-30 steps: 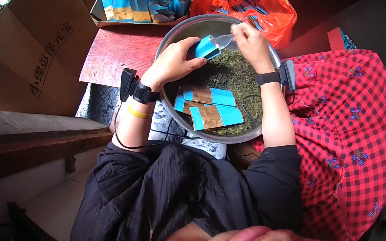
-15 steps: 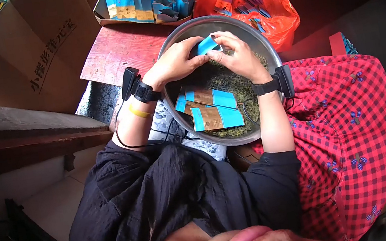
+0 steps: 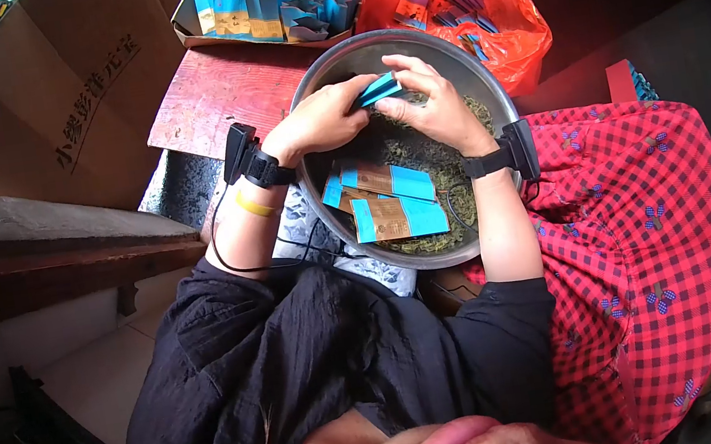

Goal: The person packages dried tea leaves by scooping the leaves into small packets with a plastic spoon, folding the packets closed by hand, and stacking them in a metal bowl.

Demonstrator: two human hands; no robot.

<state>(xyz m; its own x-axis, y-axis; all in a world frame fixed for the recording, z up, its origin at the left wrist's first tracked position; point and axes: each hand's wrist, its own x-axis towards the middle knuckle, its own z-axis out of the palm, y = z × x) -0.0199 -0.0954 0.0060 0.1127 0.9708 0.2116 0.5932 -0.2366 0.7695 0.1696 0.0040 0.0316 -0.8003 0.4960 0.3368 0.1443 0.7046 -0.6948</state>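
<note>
Above the wide metal basin (image 3: pixel 493 64), my left hand (image 3: pixel 323 118) pinches a small blue paper packet (image 3: pixel 378 90), its open, folded end turned toward my right hand. My right hand (image 3: pixel 439 113) is beside that end, fingers apart and thumb close below it; whether a fingertip touches it I cannot tell. Dried green leaves (image 3: pixel 463 206) lie in the basin. Several flat blue-and-gold packets (image 3: pixel 400 215) rest on the leaves near the basin's front left. Each wrist wears a black strap with a device.
A carton of upright blue-and-gold packets (image 3: pixel 268 5) stands at the back on a red wooden board (image 3: pixel 234 88). Beside it is a red plastic bag (image 3: pixel 519 23) holding several small packets. Red checked cloth (image 3: pixel 636 253) covers the right side; a large cardboard box (image 3: pixel 33 95) stands left.
The packet has turned in my left hand, so its folded end now faces right. My right fingers have spread and come away from their grip on it. The basin's packets stay put.
</note>
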